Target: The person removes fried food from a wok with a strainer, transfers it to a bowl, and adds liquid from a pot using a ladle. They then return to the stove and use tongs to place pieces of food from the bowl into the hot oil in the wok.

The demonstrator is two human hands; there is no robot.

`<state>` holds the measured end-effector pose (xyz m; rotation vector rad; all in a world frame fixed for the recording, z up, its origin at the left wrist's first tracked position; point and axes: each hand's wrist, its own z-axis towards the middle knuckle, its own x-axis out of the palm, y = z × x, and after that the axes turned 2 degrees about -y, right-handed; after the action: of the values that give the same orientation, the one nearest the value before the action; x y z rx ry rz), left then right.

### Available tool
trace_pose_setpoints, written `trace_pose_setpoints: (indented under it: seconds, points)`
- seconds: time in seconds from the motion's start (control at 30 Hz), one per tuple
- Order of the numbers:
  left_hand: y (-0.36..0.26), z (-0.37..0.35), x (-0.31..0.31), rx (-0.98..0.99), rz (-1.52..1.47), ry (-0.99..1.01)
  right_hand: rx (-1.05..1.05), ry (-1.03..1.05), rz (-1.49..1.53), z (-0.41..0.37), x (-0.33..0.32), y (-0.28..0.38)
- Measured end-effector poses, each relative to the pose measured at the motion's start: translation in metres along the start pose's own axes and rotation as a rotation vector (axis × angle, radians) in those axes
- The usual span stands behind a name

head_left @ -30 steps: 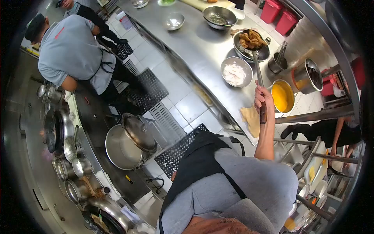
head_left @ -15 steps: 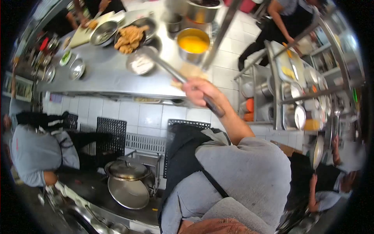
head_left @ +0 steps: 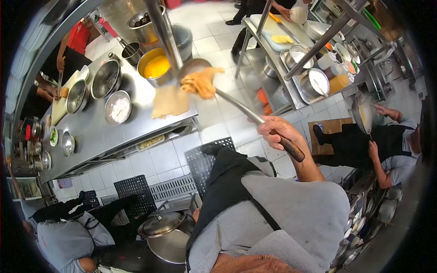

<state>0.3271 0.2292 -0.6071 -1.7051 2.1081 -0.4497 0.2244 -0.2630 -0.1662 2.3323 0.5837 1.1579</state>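
Note:
My right hand [head_left: 283,133] is wrapped round the dark wooden grip of a long-handled metal ladle [head_left: 240,105]. Its round bowl carries a heap of orange-brown food pieces [head_left: 200,83], perhaps fried or battered. The ladle's bowl hangs past the table's right end, above the floor. Near it, a sheet of brown paper [head_left: 170,102] lies on the table's corner. A bit of skin beside the lidded steel pot [head_left: 160,225] may be my left hand [head_left: 196,214]; its fingers are mostly hidden behind my apron.
The steel table [head_left: 98,139] holds a pot of yellow liquid [head_left: 156,63], a bowl of white powder [head_left: 118,108] and dark mixing bowls [head_left: 106,79]. A side table [head_left: 291,88] stands to the right. Co-workers are at the left, back and right; one person holds a pan [head_left: 363,113].
The ladle with the food has swung right, from over the bowls to beyond the table's end. My right hand has moved right and lower. The view has turned rightward.

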Motion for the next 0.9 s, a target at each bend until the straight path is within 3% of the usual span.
trace_pose_setpoints:
  seconds: [0.07,0.2,0.27,0.33,0.43,0.53,0.63,0.67,0.7,0.8,0.83,0.87,0.9]
  points:
    - [-0.005,0.001,0.016,-0.014,0.042,0.046,-0.029,-0.019,0.082,0.006,-0.018,0.003]
    - [-0.03,-0.017,0.079,0.0,0.142,0.158,0.02,0.208,0.251,0.019,-0.071,0.01]
    - [-0.086,-0.032,0.152,0.042,0.122,0.247,0.023,0.096,0.467,0.006,-0.043,0.018]
    - [-0.15,-0.038,0.22,0.155,0.018,0.371,0.002,0.052,0.619,0.011,-0.042,0.023]
    - [-0.236,-0.064,0.294,0.488,-0.176,0.562,-0.023,0.024,0.628,0.014,-0.051,0.022]
    - [-0.222,-0.048,0.254,0.363,0.07,0.593,-0.073,-0.022,0.564,0.006,-0.053,0.003]
    - [-0.139,0.019,0.18,0.271,0.273,0.335,-0.113,-0.069,0.517,-0.008,-0.063,-0.015]
    - [-0.095,0.055,0.155,0.316,0.4,0.129,-0.117,-0.103,0.514,-0.012,-0.065,-0.02]
    - [-0.106,0.011,0.143,0.267,0.364,0.186,-0.119,-0.136,0.507,-0.017,-0.068,-0.024]
    - [-0.062,0.023,0.105,0.009,-0.037,0.263,-0.092,-0.202,0.463,-0.029,-0.081,-0.035]
    - [-0.059,0.018,0.099,0.028,0.033,0.278,-0.087,-0.216,0.447,-0.033,-0.084,-0.037]
    - [-0.036,0.028,0.087,0.122,-0.121,0.295,-0.104,-0.205,0.389,-0.038,-0.095,-0.045]
    - [-0.037,0.036,0.084,0.095,-0.133,0.375,-0.135,-0.196,0.317,-0.044,-0.107,-0.048]
